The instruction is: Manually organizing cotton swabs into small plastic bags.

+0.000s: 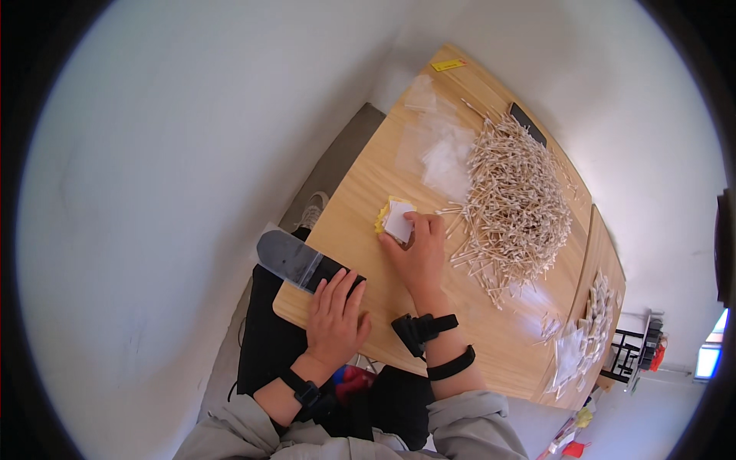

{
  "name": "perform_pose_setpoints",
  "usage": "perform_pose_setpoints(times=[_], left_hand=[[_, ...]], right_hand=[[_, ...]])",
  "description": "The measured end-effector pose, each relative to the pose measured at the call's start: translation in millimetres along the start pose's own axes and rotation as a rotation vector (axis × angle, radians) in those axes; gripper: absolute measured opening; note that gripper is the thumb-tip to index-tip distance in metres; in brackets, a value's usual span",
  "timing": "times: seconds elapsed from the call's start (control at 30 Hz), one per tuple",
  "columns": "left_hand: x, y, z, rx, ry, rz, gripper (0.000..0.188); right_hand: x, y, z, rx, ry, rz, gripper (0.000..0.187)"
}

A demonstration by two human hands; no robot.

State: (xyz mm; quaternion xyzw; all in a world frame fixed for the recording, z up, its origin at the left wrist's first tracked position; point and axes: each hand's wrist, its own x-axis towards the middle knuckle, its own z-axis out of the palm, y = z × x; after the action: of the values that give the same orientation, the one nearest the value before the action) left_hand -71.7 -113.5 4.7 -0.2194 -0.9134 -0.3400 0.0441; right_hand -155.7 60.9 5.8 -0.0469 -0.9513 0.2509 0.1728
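Observation:
At the table's near left corner my left hand lies with its fingers stretched out on a long, dark, round-ended flat object in a clear plastic sleeve. That object juts out past the table edge. Farther in, the thumb and fingers of my right hand pinch the side of a small stack of white cards. Yellow pieces with a jagged edge show under and beside the stack. To the right of this hand spreads a large heap of cotton swabs.
Clear plastic bags lie beyond the cards. A black flat object sits behind the heap, and a yellow label is at the far corner. The adjoining table on the right holds more swabs and bags. A wall rises at left.

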Motion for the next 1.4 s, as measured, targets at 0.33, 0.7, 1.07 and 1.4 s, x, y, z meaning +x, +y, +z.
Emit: perform_pose_setpoints(times=[0.33,0.7,1.07,1.4], left_hand=[[-1,-1,2,-0.007,0.015,-0.001,0.054],[-2,-2,2,0.0,0.024,-0.009,0.049],[-2,-2,2,-0.016,0.027,-0.009,0.051],[-2,-2,2,0.002,0.034,-0.006,0.048]], right_hand=[[5,17,-6,0.289,-0.094,0.157,0.033],[-4,19,-9,0.226,-0.058,0.147,0.028],[-4,8,-5,0.032,-0.071,-0.019,0.04],[2,13,-1,0.276,-0.07,0.163,0.031]])
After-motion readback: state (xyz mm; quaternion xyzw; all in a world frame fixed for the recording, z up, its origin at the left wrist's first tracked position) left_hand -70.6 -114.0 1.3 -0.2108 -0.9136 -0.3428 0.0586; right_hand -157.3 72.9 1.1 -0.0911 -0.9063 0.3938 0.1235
